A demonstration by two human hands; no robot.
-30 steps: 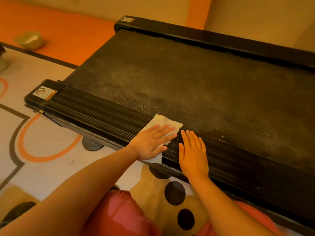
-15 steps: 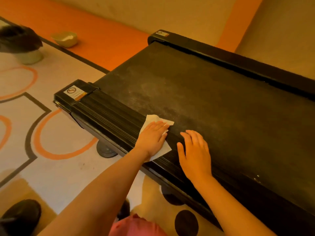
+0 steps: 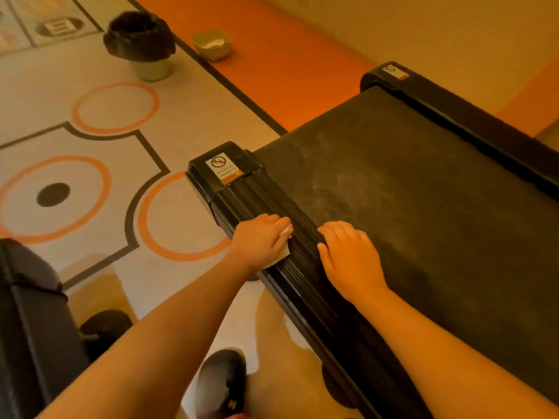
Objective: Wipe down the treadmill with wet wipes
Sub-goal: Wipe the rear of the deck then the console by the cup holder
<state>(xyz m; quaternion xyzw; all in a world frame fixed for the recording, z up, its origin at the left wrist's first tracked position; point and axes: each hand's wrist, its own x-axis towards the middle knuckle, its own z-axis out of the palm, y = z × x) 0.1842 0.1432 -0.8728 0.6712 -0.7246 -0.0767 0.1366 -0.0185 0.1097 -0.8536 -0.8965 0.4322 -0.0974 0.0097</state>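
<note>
You are in the middle of wiping the near rail [image 3: 305, 285] of the treadmill [image 3: 453, 282]. Your left hand [image 3: 261, 241] lies on the ribbed rail just short of the cap [image 3: 196, 173] at the near end corner. The wipe [image 3: 283, 256] is under it, with only a pale edge showing past your fingers and palm. The grip looks loose: fingers bent over the wipe and pressing it down, not closed round it. Your right hand [image 3: 348, 255] rests beside it on the inner edge of the rail, where the belt [image 3: 393, 192] begins. It is relaxed and holds nothing, and I judge it is only steadying you.

The next move, I judge, is to carry the wipe on over the cap and its sticker [image 3: 223, 169]. Press into the grooves, which will hold dust. The belt looks grey and dusty across its middle, and the far rail [image 3: 453, 116] is not yet reached, so most of the job seems to be ahead.

On the floor [image 3: 90, 182], well beyond the end corner, stand a bin [image 3: 139, 40] lined with a black bag and a small tray [image 3: 213, 45]. Your shoe [image 3: 223, 385] is close under the near edge. Some dark equipment [image 3: 30, 328] stands at your left, but I cannot tell what it is. Nothing lies on the treadmill in the way of the wipe
</note>
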